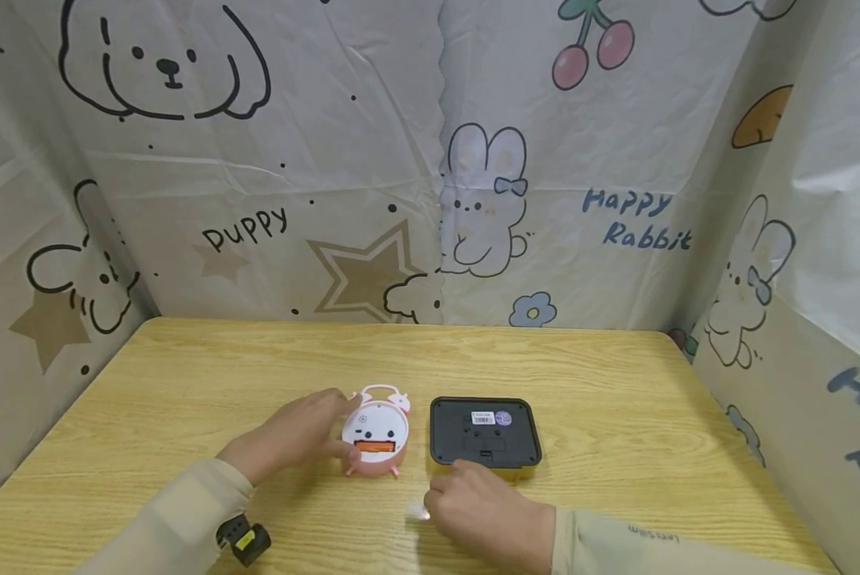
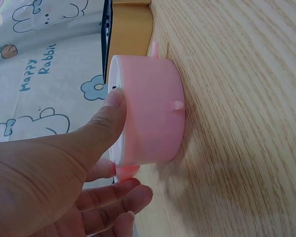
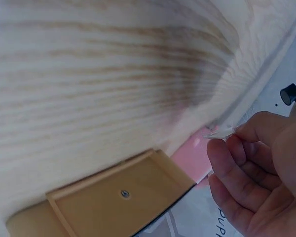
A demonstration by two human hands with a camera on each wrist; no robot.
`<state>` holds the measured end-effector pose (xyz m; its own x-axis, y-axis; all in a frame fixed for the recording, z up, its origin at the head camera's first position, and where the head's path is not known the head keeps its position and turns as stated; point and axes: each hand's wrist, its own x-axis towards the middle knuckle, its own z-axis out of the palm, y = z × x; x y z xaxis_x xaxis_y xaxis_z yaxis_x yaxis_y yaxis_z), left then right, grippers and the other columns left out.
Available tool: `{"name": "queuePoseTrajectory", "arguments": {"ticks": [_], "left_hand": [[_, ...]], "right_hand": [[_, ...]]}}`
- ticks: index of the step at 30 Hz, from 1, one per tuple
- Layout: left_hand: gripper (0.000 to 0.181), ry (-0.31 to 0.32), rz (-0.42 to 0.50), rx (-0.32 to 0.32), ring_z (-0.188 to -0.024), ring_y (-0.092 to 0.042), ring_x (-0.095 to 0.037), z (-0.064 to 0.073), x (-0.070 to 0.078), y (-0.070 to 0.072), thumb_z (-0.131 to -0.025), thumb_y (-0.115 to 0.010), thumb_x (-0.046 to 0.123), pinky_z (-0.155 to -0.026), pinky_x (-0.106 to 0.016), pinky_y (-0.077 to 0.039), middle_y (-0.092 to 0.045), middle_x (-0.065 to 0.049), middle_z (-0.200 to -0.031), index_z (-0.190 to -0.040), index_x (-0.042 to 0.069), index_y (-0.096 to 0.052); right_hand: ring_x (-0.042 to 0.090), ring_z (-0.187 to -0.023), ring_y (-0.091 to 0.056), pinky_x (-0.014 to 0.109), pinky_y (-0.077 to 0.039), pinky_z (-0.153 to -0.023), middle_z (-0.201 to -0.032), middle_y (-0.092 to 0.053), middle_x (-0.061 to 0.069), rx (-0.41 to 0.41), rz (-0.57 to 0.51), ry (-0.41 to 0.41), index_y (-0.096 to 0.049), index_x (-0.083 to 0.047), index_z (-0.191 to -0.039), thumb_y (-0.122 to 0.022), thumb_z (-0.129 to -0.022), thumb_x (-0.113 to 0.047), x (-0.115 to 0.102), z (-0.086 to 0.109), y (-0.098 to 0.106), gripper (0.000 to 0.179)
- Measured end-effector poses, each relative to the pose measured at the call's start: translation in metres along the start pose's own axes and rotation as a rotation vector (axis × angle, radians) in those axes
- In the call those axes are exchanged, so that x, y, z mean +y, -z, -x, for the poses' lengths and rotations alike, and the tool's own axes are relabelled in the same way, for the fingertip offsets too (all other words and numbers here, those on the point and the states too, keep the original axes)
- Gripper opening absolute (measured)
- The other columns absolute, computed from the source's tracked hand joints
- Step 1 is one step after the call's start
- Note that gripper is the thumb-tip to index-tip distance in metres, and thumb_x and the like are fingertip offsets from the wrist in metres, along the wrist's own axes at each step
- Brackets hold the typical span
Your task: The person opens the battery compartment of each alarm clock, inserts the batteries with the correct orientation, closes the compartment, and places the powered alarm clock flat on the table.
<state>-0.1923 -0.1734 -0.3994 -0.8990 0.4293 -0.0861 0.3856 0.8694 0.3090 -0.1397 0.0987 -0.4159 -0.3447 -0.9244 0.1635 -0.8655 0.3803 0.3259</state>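
A pink alarm clock (image 1: 374, 437) lies on its face, its white back up. An orange battery (image 1: 375, 446) shows in the open battery compartment. My left hand (image 1: 296, 431) grips the clock from the left, with the thumb (image 2: 114, 98) on the lower edge of its back and the fingers by the bell end. My right hand (image 1: 483, 511), to the right of the clock and above the table, pinches a small thin white battery cover (image 3: 221, 134) between thumb and forefinger. The cover looks blurred in the head view.
Right of the clock, just beyond my right hand, lies a black and yellow box-shaped device (image 1: 485, 431) with stickers on its upturned black side. Both stand on a wood-grain table (image 1: 185, 367). Printed cloth (image 1: 372, 160) hangs behind and along both sides.
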Motion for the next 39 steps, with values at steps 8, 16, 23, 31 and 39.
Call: {"name": "queuePoseTrajectory", "arguments": {"ticks": [8, 16, 23, 31, 39], "left_hand": [[0.082, 0.000, 0.001, -0.002, -0.108, -0.066, -0.031, 0.000, -0.001, -0.001, -0.077, -0.086, 0.038, -0.094, -0.049, -0.056, -0.068, -0.017, -0.118, -0.140, -0.004, -0.056], [0.082, 0.001, 0.005, -0.007, -0.108, -0.066, -0.030, 0.000, -0.001, -0.001, -0.077, -0.086, 0.039, -0.094, -0.049, -0.056, -0.068, -0.016, -0.118, -0.141, -0.003, -0.055], [0.084, -0.004, 0.007, -0.002, -0.108, -0.067, -0.030, 0.000, -0.002, -0.002, -0.076, -0.086, 0.038, -0.094, -0.048, -0.056, -0.068, -0.017, -0.118, -0.141, -0.004, -0.055], [0.083, 0.009, 0.008, -0.007, -0.107, -0.067, -0.028, 0.000, -0.001, -0.002, -0.076, -0.086, 0.038, -0.093, -0.047, -0.056, -0.068, -0.016, -0.119, -0.142, -0.002, -0.055], [0.083, 0.004, 0.012, 0.002, -0.108, -0.067, -0.029, 0.000, -0.001, -0.001, -0.077, -0.086, 0.038, -0.094, -0.048, -0.056, -0.068, -0.017, -0.119, -0.142, -0.003, -0.055]], "right_hand": [[0.001, -0.058, -0.053, 0.018, -0.039, -0.059, -0.062, -0.055, -0.012, 0.085, -0.021, -0.017, -0.061, -0.021, -0.065, -0.077, -0.077, -0.011, 0.007, -0.004, 0.003, 0.022], [0.002, -0.060, -0.053, 0.019, -0.041, -0.060, -0.066, -0.059, -0.011, 0.035, -0.102, -0.075, -0.065, -0.020, -0.069, -0.078, -0.079, -0.011, 0.013, -0.010, 0.012, 0.019], [0.001, -0.058, -0.051, 0.019, -0.042, -0.060, -0.064, -0.059, -0.010, 0.063, -0.130, -0.121, -0.066, -0.018, -0.069, -0.076, -0.083, -0.011, 0.020, -0.018, 0.015, 0.018], [0.001, -0.054, -0.040, 0.018, -0.034, -0.055, -0.064, -0.059, -0.008, 0.036, -0.174, -0.184, -0.070, -0.016, -0.072, -0.072, -0.088, -0.013, 0.029, -0.028, 0.015, 0.017], [0.003, -0.052, -0.030, 0.018, -0.032, -0.054, -0.058, -0.050, -0.008, 0.042, -0.191, -0.209, -0.063, -0.015, -0.065, -0.069, -0.086, -0.008, 0.036, -0.036, 0.011, 0.024]]}}
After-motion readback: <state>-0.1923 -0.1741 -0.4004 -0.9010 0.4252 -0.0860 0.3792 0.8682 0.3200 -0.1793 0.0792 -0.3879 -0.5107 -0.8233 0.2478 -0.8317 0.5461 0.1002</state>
